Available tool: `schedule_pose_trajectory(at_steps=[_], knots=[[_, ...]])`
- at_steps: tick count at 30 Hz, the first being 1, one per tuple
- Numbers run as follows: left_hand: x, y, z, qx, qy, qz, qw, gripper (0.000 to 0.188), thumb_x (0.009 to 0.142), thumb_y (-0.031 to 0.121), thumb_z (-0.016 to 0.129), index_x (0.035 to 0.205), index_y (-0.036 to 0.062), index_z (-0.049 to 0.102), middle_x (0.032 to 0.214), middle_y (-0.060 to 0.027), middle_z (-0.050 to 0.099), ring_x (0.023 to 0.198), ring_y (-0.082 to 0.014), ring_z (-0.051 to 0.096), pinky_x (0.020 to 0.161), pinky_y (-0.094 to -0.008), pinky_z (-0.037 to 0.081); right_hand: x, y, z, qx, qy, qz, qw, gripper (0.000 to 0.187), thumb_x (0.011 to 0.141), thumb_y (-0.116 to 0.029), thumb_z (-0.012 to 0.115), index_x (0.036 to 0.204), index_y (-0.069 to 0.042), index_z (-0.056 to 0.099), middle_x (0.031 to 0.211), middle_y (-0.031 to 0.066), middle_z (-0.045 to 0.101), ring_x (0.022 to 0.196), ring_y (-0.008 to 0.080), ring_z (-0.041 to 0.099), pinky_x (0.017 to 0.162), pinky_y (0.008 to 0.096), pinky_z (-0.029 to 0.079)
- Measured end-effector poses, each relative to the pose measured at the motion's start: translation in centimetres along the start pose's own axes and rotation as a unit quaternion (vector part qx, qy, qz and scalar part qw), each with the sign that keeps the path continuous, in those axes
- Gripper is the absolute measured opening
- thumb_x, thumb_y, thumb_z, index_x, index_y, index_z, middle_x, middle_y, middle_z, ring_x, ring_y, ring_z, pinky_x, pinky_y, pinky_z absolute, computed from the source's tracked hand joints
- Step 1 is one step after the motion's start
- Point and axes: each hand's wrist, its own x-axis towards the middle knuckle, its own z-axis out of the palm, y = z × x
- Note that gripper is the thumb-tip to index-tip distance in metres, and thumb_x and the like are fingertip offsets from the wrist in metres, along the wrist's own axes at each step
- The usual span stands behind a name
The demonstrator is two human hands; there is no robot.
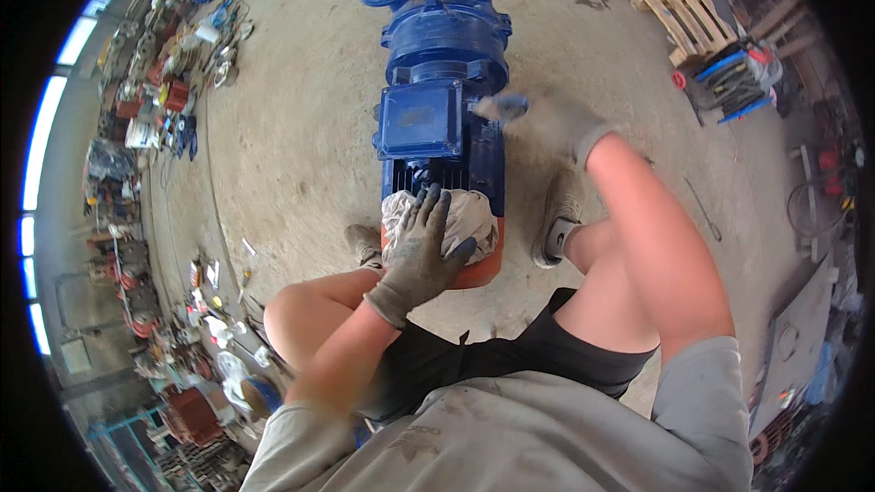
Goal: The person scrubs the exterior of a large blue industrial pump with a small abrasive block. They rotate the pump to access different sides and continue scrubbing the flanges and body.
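Note:
A blue electric motor with a pump (445,46) stands on the floor in front of me, its two round flanges at the far end. On its near end a crumpled whitish rag (476,223) lies over an orange-red cover (483,271). My left hand (421,260), in a grey work glove with darker fingers, rests flat on the rag, fingers spread. My gloved right hand (561,128) is raised just right of the blue terminal box (419,118). Motion smears its fingers; a pale and bluish shape at their tips is too blurred to name.
Assorted parts and tools line the left side, among them a white bucket (141,134) and a brown-red motor (191,415). At the far right are a wooden pallet (684,18) and a blue-framed cart (734,82). My shoes (558,219) flank the motor.

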Motion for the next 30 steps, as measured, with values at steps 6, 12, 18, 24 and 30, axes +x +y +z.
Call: schedule_pose_trajectory(at_steps=[6, 12, 18, 24, 30], knots=[[1.7, 3.5, 2.4, -0.376, 0.215, -0.103, 0.895, 0.045, 0.113, 0.026, 0.068, 0.143, -0.0067, 0.060, 0.119, -0.0123, 0.072, 0.101, -0.0198, 0.068, 0.090, -0.0375, 0.057, 3.6, -1.1, 8.3, -0.291, 0.002, -0.071, 0.954, 0.048, 0.106, -0.042, 0.064, 0.149, -0.021, 0.071, 0.136, 0.0177, 0.076, 0.129, 0.0386, 0.071, 0.115, 0.0495, 0.052], [0.6, 6.3, -1.0, -0.667, 0.111, -0.187, 0.713, 0.045, 0.116, 0.021, 0.059, 0.153, -0.0050, 0.055, 0.143, -0.0134, 0.066, 0.112, -0.0163, 0.068, 0.097, -0.0330, 0.056, 6.3, -2.3, 7.8, -0.288, -0.002, -0.084, 0.954, 0.040, 0.104, -0.032, 0.062, 0.139, -0.020, 0.076, 0.132, 0.0172, 0.077, 0.124, 0.0365, 0.073, 0.107, 0.0495, 0.057], [-0.3, 3.7, -5.5, -0.740, 0.004, -0.232, 0.631, 0.053, 0.113, 0.011, 0.056, 0.160, -0.0102, 0.044, 0.157, -0.0204, 0.058, 0.127, -0.0221, 0.067, 0.110, -0.0378, 0.054, 7.3, -4.2, 8.7, -0.337, 0.039, -0.120, 0.933, 0.036, 0.101, -0.029, 0.070, 0.134, -0.019, 0.079, 0.114, 0.0179, 0.078, 0.099, 0.0377, 0.078, 0.091, 0.0494, 0.063], [-0.1, 0.8, -7.2, -0.746, 0.008, -0.232, 0.624, 0.059, 0.111, 0.013, 0.058, 0.163, -0.0093, 0.042, 0.160, -0.0214, 0.056, 0.140, -0.0274, 0.061, 0.123, -0.0443, 0.045, 8.1, -5.5, 9.0, -0.352, -0.012, -0.067, 0.933, 0.031, 0.100, -0.027, 0.074, 0.129, -0.018, 0.080, 0.110, 0.0171, 0.077, 0.093, 0.0359, 0.078, 0.085, 0.0482, 0.063], [0.4, -0.8, -7.1, -0.738, 0.028, -0.247, 0.627, 0.059, 0.110, 0.014, 0.059, 0.163, -0.0089, 0.043, 0.159, -0.0208, 0.056, 0.146, -0.0277, 0.056, 0.127, -0.0445, 0.040, 8.8, -5.7, 8.9, -0.371, -0.004, -0.062, 0.926, 0.028, 0.098, -0.028, 0.076, 0.123, -0.017, 0.080, 0.099, 0.0145, 0.076, 0.092, 0.0336, 0.079, 0.082, 0.0466, 0.062]])
